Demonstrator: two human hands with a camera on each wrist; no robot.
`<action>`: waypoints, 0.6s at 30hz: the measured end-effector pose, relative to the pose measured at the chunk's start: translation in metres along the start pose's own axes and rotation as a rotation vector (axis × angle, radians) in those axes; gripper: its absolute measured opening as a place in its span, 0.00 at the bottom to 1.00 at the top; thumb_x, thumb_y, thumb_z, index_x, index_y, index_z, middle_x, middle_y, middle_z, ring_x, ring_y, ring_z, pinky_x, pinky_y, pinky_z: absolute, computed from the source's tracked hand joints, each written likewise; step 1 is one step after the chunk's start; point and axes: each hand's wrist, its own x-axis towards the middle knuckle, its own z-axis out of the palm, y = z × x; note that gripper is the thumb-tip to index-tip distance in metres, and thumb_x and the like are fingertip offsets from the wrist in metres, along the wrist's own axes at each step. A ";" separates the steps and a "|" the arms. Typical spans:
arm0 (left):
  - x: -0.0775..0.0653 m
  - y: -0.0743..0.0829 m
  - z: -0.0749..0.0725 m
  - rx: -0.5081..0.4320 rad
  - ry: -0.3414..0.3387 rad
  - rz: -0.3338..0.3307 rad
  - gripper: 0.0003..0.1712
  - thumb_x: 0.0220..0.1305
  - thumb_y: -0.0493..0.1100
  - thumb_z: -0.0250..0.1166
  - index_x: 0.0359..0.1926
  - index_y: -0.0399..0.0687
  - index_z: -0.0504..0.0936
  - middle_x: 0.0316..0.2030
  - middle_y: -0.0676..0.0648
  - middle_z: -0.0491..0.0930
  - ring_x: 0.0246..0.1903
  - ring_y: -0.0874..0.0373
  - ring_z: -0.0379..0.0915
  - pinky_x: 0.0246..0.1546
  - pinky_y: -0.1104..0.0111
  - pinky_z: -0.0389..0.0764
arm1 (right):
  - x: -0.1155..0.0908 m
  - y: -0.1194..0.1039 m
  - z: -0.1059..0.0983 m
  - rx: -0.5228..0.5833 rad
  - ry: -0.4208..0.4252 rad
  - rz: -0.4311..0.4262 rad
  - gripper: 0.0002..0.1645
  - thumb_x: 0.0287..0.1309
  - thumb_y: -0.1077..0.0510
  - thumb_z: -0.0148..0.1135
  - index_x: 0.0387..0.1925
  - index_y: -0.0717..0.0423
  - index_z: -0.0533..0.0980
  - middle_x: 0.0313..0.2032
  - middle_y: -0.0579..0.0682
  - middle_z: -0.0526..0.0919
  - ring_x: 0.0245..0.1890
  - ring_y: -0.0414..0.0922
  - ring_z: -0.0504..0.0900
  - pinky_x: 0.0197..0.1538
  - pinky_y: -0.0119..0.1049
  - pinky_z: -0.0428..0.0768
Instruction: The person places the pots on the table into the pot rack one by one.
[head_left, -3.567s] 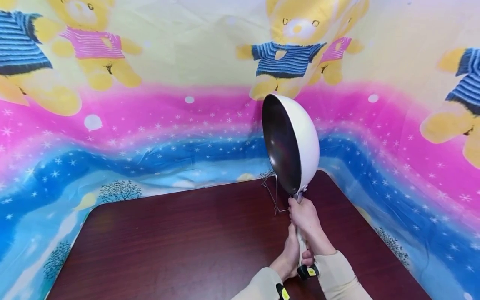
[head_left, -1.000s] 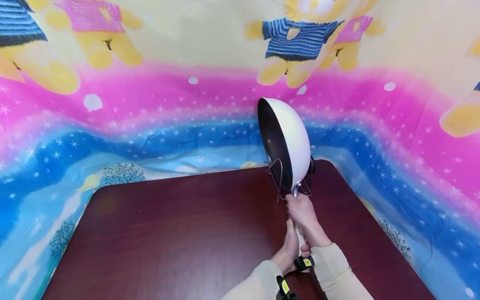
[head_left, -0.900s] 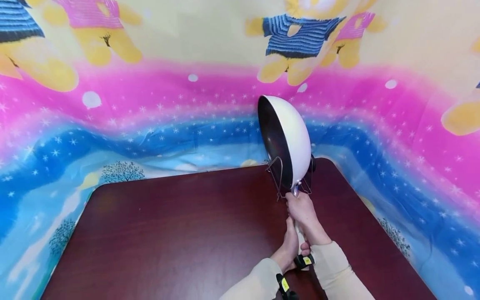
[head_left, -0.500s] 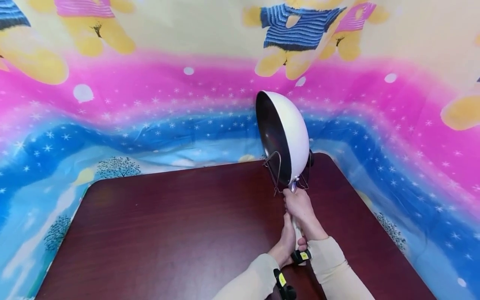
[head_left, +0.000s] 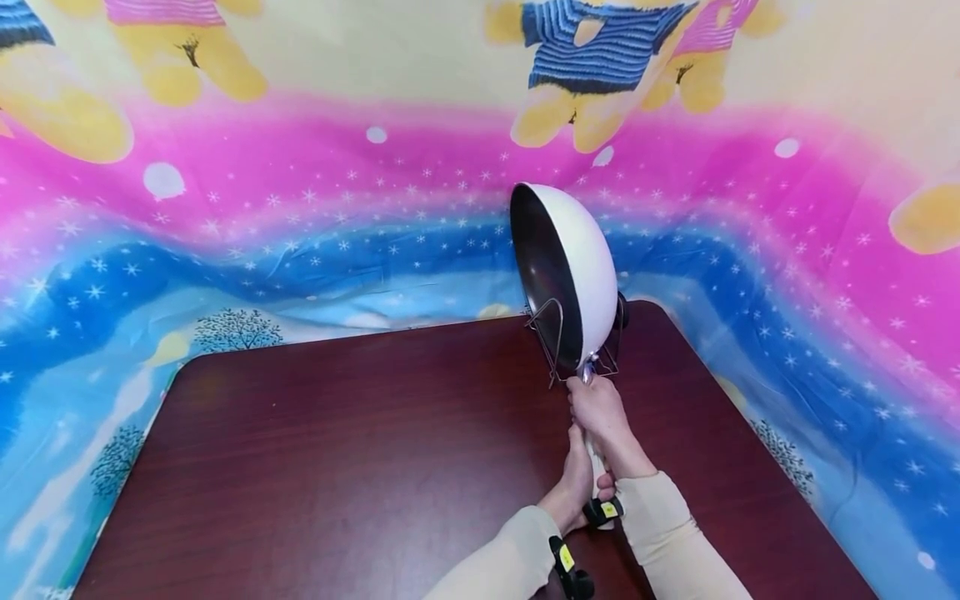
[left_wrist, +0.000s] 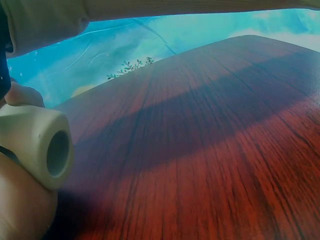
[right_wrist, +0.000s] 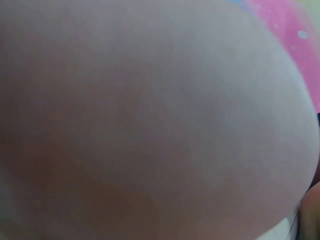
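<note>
A deep wok, white outside and dark inside, stands on edge in a wire rack, its hollow side facing left. My right hand grips the upper part of its handle, close to the metal joint. Lower down, my left hand wraps round the same handle from the left, fingertips showing on the far side. In the left wrist view the hollow cream handle end sticks out of the left hand. A blurred pale surface fills most of the right wrist view.
A dark red wooden table extends to the left and front. Behind the wok, a black rounded thing shows beside the rack. A printed bear-pattern cloth hangs close behind the table and along its right side.
Since 3.6 s ago the wok has come down between the rack's wires and turned slightly, both hands still on its handle. Over the last half second it has hardly moved.
</note>
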 end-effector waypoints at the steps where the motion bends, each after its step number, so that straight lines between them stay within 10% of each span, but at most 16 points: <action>1: 0.001 0.000 0.000 -0.006 -0.001 -0.001 0.45 0.50 0.89 0.43 0.13 0.55 0.64 0.07 0.57 0.56 0.06 0.66 0.48 0.09 0.75 0.52 | 0.000 0.000 0.000 -0.004 0.003 0.000 0.18 0.65 0.56 0.51 0.18 0.51 0.68 0.15 0.44 0.71 0.15 0.40 0.69 0.20 0.34 0.70; 18: -0.001 -0.009 -0.003 0.019 0.077 0.031 0.44 0.57 0.86 0.37 0.14 0.54 0.67 0.10 0.54 0.61 0.10 0.63 0.55 0.13 0.73 0.60 | -0.003 0.006 0.003 -0.107 -0.006 -0.066 0.21 0.66 0.55 0.53 0.15 0.49 0.64 0.14 0.43 0.69 0.16 0.42 0.69 0.24 0.35 0.69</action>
